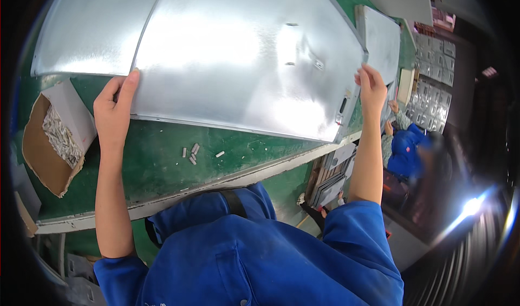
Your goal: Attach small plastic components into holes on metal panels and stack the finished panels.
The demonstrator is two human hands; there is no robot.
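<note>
A large shiny sheet-metal panel [216,78] lies over the green workbench, with slots and a small latch-like fitting toward its right side. My left hand [115,102] grips its near left corner, thumb on top and fingers curled at the edge. At the right edge, my right hand [372,92] has its fingers bent and closed around the rim; the fingertips are partly hidden. Another metal panel [92,29] sits against the left side of the first. Several small greyish cylindrical pieces [194,153] are scattered on the bench in front of the panel.
A torn cardboard box [40,149] of small metal pieces stands at the left. More panels [382,40] are stacked at the far right of the green bench [157,170]. Beyond them works a person in blue [406,149]. Flat parts [330,187] stand below the bench's right end.
</note>
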